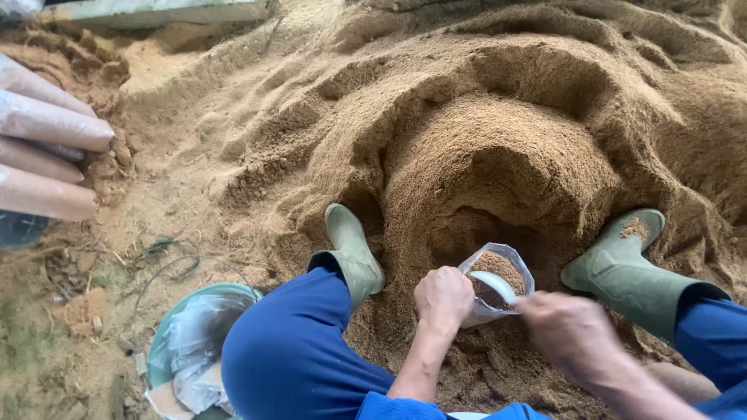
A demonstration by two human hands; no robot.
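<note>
My left hand (442,298) grips the rim of a clear plastic bag (510,257) that stands open and is partly filled with brown sawdust. My right hand (569,330) holds a small white scoop (493,285) tipped into the bag's mouth. Both hands work low between my knees, in front of a large sawdust heap (498,140). I squat in blue trousers and green rubber boots (354,253), one on each side of the bag; the right boot (622,268) has sawdust on its toe.
Several filled, sealed plastic bags (47,148) lie stacked at the left edge. A green basin (187,311) with crumpled clear plastic sits beside my left knee. Wires and debris lie on the ground at left.
</note>
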